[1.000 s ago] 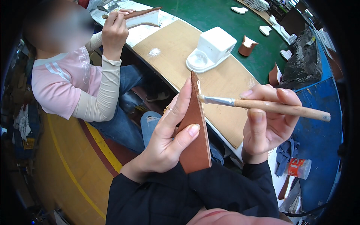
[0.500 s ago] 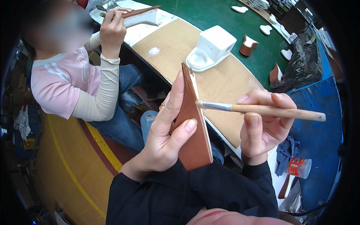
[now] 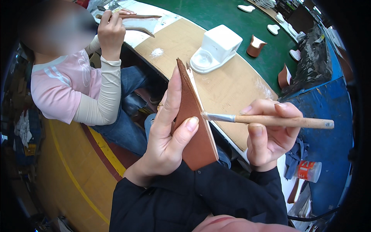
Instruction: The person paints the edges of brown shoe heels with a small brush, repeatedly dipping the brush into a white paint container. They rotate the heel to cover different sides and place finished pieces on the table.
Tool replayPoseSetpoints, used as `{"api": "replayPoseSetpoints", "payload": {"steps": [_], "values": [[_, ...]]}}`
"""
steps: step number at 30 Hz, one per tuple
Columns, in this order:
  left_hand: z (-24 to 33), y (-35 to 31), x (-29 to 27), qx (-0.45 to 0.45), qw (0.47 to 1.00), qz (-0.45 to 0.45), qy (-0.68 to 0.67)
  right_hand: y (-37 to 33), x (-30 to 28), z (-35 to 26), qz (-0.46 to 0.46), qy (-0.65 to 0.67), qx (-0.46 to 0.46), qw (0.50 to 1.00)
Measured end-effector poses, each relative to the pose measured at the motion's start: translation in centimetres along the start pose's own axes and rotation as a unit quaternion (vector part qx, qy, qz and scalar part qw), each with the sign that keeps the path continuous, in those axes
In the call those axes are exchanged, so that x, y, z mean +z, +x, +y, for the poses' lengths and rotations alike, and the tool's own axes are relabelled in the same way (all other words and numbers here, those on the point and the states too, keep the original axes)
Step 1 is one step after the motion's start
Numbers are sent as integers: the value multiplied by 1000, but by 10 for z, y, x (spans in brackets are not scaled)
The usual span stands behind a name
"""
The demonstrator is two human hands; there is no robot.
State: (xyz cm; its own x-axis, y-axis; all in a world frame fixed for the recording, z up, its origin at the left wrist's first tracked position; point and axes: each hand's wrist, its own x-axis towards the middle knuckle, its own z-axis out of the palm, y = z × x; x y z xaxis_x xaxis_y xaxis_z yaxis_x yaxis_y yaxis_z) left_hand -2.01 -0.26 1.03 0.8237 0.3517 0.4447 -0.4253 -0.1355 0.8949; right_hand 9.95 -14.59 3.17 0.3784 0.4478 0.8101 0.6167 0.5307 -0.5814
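Observation:
A brown leather piece [image 3: 198, 149] with a pale edge is gripped in my left hand [image 3: 166, 133], the thumb on its near face and the fingers behind it. It stands tilted, its narrow end pointing up and away. My right hand [image 3: 272, 133] pinches the wooden handle of a flat paintbrush [image 3: 282, 121], which lies nearly level. The bristles touch the leather's right edge about midway along. Beyond the leather, a white glue dispenser [image 3: 220, 44] with a round well stands on a cardboard-covered table [image 3: 228, 87].
At the left, a seated co-worker [image 3: 62, 89] holds a similar brown piece [image 3: 141, 23]. Curved brown and white pieces [image 3: 256, 45] stand on the green surface [image 3: 193, 9]. Right are black plastic wrapping [image 3: 315, 65], a clear jar [image 3: 308, 171] with a red label and a dark cloth [image 3: 295, 156].
My left hand and the leather have shifted slightly left. The brush tip has moved a little nearer along the leather's edge. The co-worker's piece has tilted downward.

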Motion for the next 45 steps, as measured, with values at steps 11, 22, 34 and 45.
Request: {"api": "replayPoseSetpoints", "payload": {"steps": [11, 22, 34, 45], "values": [[3, 3, 0, 4, 1000, 6, 14, -5, -2, -11, 5, 8, 20, 1000], [1, 6, 0, 31, 998, 18, 51, -10, 3, -13, 44, 42, -8, 998], [-3, 9, -3, 10, 999, 43, -2, -12, -7, -20, -35, -20, 8, 999], [-57, -11, -27, -282, 892, 128, -328, 23, -26, 108, 110, -73, 184, 974]]}}
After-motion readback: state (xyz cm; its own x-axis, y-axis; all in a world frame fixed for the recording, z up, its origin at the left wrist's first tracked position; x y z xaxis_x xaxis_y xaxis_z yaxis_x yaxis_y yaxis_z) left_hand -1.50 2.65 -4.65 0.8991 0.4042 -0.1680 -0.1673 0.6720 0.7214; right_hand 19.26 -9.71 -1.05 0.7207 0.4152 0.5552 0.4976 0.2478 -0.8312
